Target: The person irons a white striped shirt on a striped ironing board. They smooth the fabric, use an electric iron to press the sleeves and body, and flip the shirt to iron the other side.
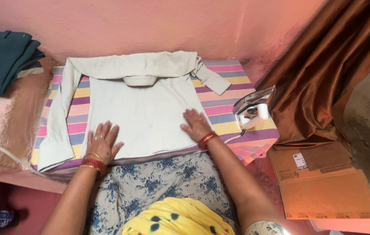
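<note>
- Left hand (102, 142): palm down, fingers spread flat on the near left corner of the shirt (143, 114); the grip is fully open and closes on nothing, merely pressing the cloth; red and gold bangles (92, 162) circle the wrist.
- Right hand (196, 125): palm down on the near right edge of the shirt, fingers extended and slightly apart; the grip is likewise open, holding nothing; red bangles sit at the wrist.
- Shirt: pale, finely striped, lying spread in the middle of the bench, collar (140, 80) toward the far side; one sleeve (57, 130) runs down the left edge to the near left corner, the other is folded toward the far right.
- Striped cover (228, 93): bands of pink, yellow, purple and blue, laid over the bench beneath the shirt and showing on both sides of it.
- Iron (252, 109): tipped up on the right part of the cover, well apart from the right hand; its cord trails toward the near edge.
- Folded dark green cloth (2, 58): stacked at the far left, off the cover.
- Brown curtain (328, 69): hangs at the right; flat cardboard packets (324, 182) lie below it, near right.
- Pink wall (150, 26): behind the bench.
</note>
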